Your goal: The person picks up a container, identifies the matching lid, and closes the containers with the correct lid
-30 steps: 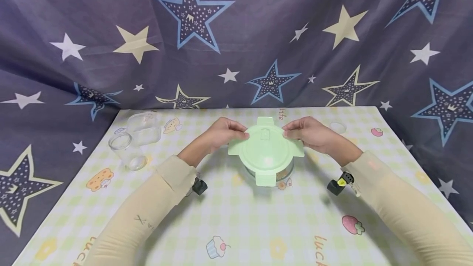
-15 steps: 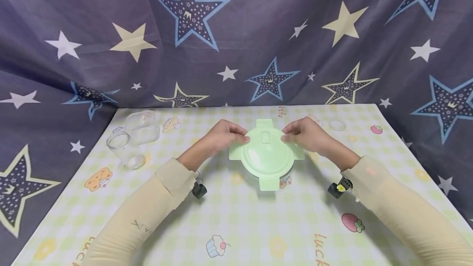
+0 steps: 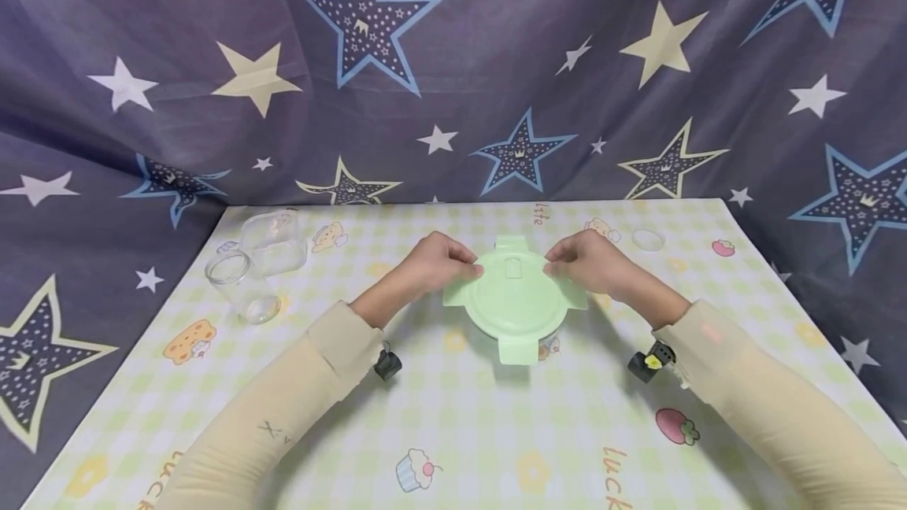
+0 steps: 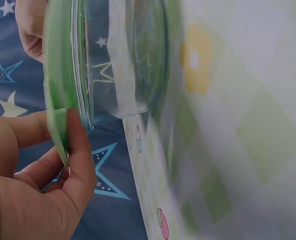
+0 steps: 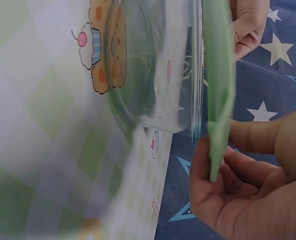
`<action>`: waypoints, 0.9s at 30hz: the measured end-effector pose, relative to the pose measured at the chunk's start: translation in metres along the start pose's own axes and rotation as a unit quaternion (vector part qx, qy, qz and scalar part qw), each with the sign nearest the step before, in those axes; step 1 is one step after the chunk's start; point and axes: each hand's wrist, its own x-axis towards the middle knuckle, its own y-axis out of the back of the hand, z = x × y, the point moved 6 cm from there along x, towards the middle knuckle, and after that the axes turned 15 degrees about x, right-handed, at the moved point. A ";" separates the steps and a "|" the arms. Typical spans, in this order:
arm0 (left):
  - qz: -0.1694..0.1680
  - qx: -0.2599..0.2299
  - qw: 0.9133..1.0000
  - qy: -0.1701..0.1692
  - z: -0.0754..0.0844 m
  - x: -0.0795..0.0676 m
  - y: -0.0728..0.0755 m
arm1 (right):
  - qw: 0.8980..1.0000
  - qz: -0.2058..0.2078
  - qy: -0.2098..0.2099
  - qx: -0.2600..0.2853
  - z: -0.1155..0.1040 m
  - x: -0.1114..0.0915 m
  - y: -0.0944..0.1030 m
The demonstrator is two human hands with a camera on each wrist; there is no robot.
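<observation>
A round light-green lid point(image 3: 516, 301) with flaps on its sides sits over a round clear glass container point(image 4: 123, 60). The left hand point(image 3: 441, 262) pinches the lid's left flap between thumb and fingers; the left wrist view shows the flap point(image 4: 60, 130) held there. On the opposite side the right hand point(image 3: 586, 260) pinches the right flap point(image 5: 216, 155) in the same way. Both side flaps stick outward, and so does the front flap point(image 3: 519, 351). In the head view the lid hides most of the container, which stands on the table.
At the back left of the checked tablecloth point(image 3: 340, 415) lie a clear jar point(image 3: 241, 286) on its side and a clear rectangular container point(image 3: 275, 242). A small clear round disc point(image 3: 648, 240) lies at the back right. A star-patterned curtain point(image 3: 453, 69) hangs behind the table.
The lid has tilted, then levelled out over the container, covering more of it in the head view. Both hands have kept their pinch and shifted slightly with it.
</observation>
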 end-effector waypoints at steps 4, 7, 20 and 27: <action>0.001 0.008 1.000 0.014 0.000 -0.001 0.000 | 1.000 -0.004 -0.014 0.012 0.001 0.002 -0.001; 0.009 0.016 1.000 0.013 -0.001 0.000 0.000 | 1.000 -0.003 -0.019 0.009 0.001 0.001 0.000; 0.046 0.079 0.996 -0.018 0.007 -0.003 -0.003 | 1.000 0.012 -0.018 -0.013 0.004 0.000 -0.001; 0.047 0.092 0.994 -0.024 0.007 -0.005 -0.004 | 0.999 0.018 -0.004 -0.027 0.006 -0.001 -0.002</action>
